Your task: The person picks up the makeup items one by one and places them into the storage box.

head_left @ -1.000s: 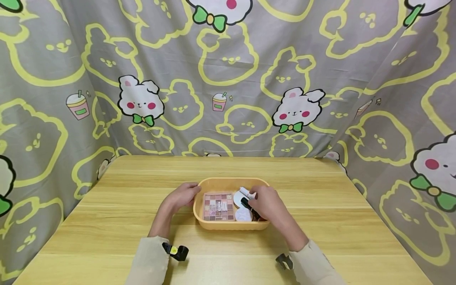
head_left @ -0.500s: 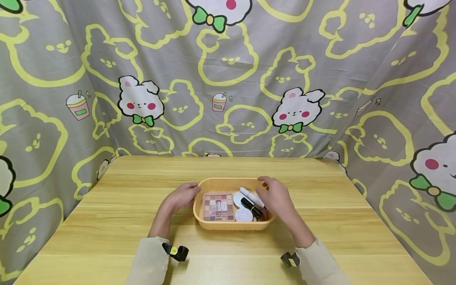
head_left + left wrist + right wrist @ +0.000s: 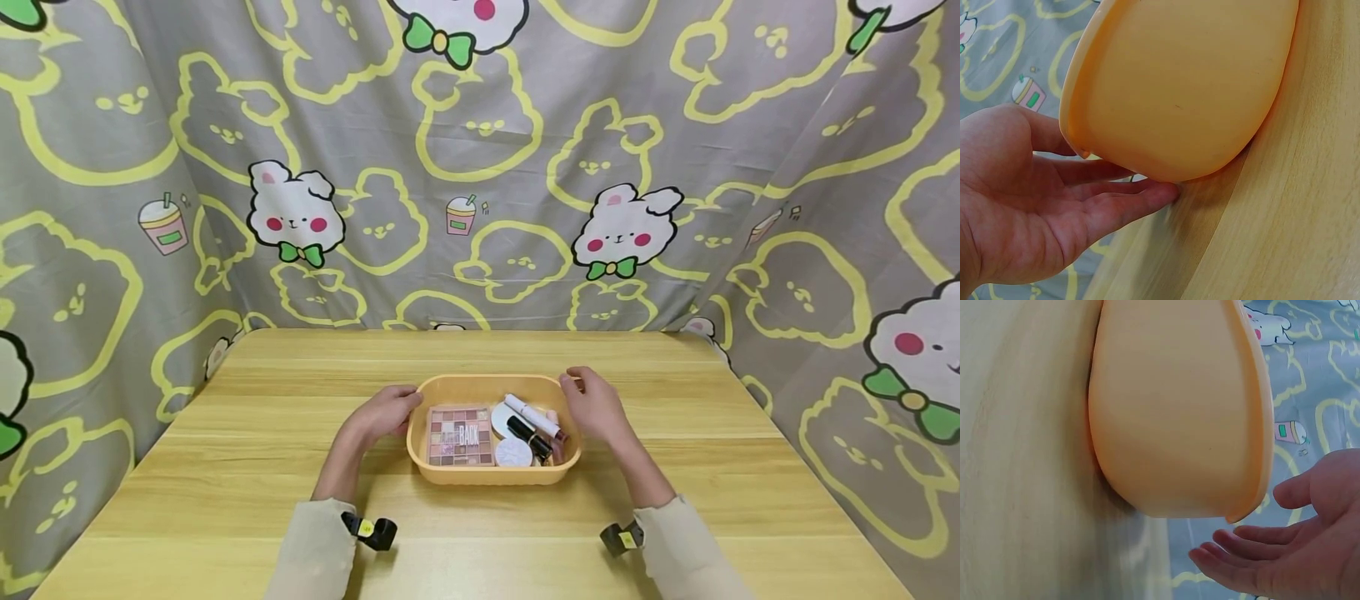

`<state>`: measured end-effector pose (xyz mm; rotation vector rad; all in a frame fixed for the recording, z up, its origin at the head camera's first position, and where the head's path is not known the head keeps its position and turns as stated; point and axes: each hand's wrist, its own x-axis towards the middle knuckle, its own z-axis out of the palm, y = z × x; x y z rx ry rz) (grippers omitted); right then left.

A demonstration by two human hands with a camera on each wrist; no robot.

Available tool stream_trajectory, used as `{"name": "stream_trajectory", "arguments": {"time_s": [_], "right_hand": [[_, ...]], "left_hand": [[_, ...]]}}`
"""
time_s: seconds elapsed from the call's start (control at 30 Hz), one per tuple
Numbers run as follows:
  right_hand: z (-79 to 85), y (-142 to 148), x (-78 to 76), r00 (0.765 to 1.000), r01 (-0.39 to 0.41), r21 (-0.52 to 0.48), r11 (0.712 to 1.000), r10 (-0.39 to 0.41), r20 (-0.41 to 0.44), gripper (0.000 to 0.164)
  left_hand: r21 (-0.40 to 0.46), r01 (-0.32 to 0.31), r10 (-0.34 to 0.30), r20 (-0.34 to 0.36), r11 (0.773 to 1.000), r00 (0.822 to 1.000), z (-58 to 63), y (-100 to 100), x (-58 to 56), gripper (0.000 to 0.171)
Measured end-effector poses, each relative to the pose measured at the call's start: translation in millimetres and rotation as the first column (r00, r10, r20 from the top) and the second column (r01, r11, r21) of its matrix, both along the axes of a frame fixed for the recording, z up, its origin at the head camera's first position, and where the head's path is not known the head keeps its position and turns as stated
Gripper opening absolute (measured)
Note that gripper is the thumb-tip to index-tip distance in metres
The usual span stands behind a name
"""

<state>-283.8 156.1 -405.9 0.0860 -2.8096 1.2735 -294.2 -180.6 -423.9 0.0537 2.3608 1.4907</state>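
Observation:
An orange plastic basket (image 3: 495, 475) stands on the wooden table, holding makeup. In its left half lies an eyeshadow palette (image 3: 442, 457) with a clear printed lid. On the right, a white tube (image 3: 528, 412) and a black tube (image 3: 521, 428) rest across round compacts, one of them a pale compact (image 3: 513, 453). Partly hidden pinkish items sit at the right end. My left hand (image 3: 386, 410) holds the basket's left end, thumb at the rim and fingers against the outer wall (image 3: 1179, 94). Beside the right rim, my right hand (image 3: 1297, 540) has loose fingers, slightly apart from the basket.
The wooden table (image 3: 480, 533) extends on all sides of the basket. A grey curtain (image 3: 390, 125) with yellow outlines and white rabbits hangs behind and at both sides. Small black cameras are strapped at both wrists, such as the left wrist camera (image 3: 371, 530).
My right hand has let go of the white tube, leaving it in the basket, and moved up and right to just outside the right rim. The left hand stays in place.

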Motion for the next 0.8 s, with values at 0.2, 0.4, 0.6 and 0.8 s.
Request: {"name": "stream_trajectory", "arguments": {"time_s": [0.2,0.4,0.6,0.8], "right_hand": [[-5.8,5.4,-3.8,0.996,-0.019,-0.073,0.997,0.026,0.086,0.046],[-11.6,7.2,-7.0,0.987,-0.049,-0.166,0.985,0.073,0.146,0.044],[-17.2,10.6,-8.2,0.966,-0.086,-0.259,0.962,0.145,0.216,0.045],[-18.1,10.9,-7.9,0.96,-0.107,-0.252,0.962,0.166,0.227,0.046]], "left_hand": [[-0.007,-0.005,0.005,-0.003,1.0,1.0,-1.1,0.1,0.2,0.057],[-0.023,0.002,-0.002,-0.012,1.0,1.0,-1.1,-0.1,1.2,0.056],[-0.016,0.007,-0.007,-0.022,1.0,1.0,-1.0,0.0,0.5,0.052],[0.01,0.007,-0.007,-0.026,1.0,1.0,-1.0,-1.1,0.2,0.044]]}}
